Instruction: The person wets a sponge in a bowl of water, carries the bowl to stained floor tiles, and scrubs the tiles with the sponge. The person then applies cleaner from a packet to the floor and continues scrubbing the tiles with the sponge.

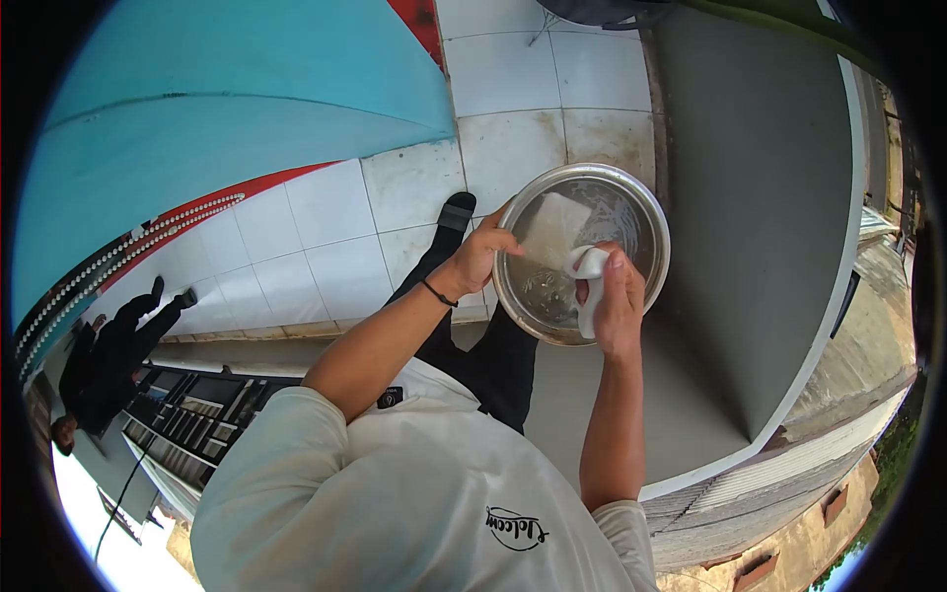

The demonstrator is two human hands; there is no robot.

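A round metal basin is held above the tiled floor, with whitish streaks, like suds, on its inner surface. My left hand, with a dark band at the wrist, grips the basin's left rim, thumb over the edge and the other fingers mostly hidden. Inside the basin's right part, my right hand is closed around a bunched white thing, perhaps a cloth or sponge. Left of it, a pale, flat, squarish patch shows in the basin; I cannot tell what it is.
White floor tiles run beside a turquoise wall. A grey low wall stands close on the right. A dark bag-like object is at the top. Another person in dark clothes is at the far left, near a dark rack.
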